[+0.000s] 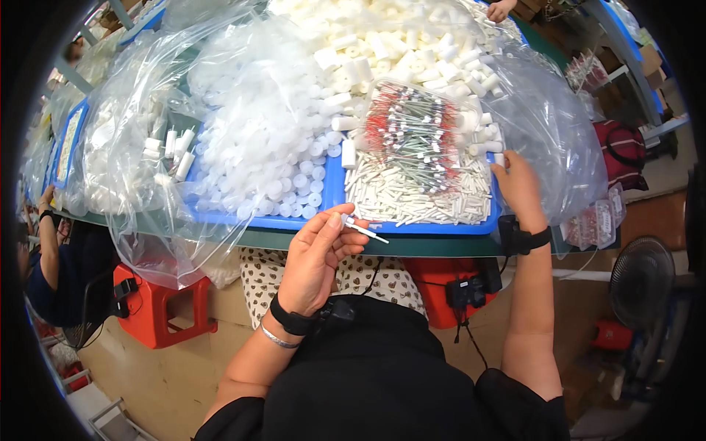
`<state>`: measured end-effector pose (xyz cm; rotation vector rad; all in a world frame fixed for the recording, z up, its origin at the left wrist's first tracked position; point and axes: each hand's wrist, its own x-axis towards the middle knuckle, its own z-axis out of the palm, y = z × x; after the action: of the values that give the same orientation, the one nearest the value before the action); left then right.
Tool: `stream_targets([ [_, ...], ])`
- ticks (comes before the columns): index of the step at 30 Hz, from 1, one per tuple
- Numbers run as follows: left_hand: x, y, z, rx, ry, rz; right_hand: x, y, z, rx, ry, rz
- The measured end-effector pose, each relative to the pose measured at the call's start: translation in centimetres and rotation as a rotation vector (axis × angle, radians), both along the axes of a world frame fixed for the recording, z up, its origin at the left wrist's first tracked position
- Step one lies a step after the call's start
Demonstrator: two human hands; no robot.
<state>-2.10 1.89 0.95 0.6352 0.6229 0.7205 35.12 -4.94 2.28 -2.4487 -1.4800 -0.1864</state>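
Observation:
My left hand (318,250) is closed in front of the blue tray's near edge. Between its thumb and fingers is a thin white plastic stick with a translucent cap (365,231), its narrow end pointing right. At the tray's right side, my right hand (519,189) has its fingers closed on a small white cylinder (499,159). Close by lie more white cylinders (484,135) and a heap of thin white sticks (412,200). On that heap rests a clear box of thin metal pins with red and white ends (412,136).
Translucent round caps (272,176) fill the left blue tray (329,184). Cream cylinders (397,55) are piled behind. Clear plastic bags (551,125) drape both sides. A red stool (165,312) stands left, a fan (641,279) right. Another person's hand (501,10) is at the far side.

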Motion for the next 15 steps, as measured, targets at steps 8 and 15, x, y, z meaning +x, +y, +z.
stream_targets([
  [8, -0.9, 0.3, 0.3, 0.1, -0.043, -0.066, -5.8, -0.3, 3.5, 0.242, 0.46, 0.084],
  [15, 0.0, -0.6, 1.1, 0.38, -0.081, -0.202, -17.2, -1.3, 3.5, 0.006, 0.961, 0.45],
])
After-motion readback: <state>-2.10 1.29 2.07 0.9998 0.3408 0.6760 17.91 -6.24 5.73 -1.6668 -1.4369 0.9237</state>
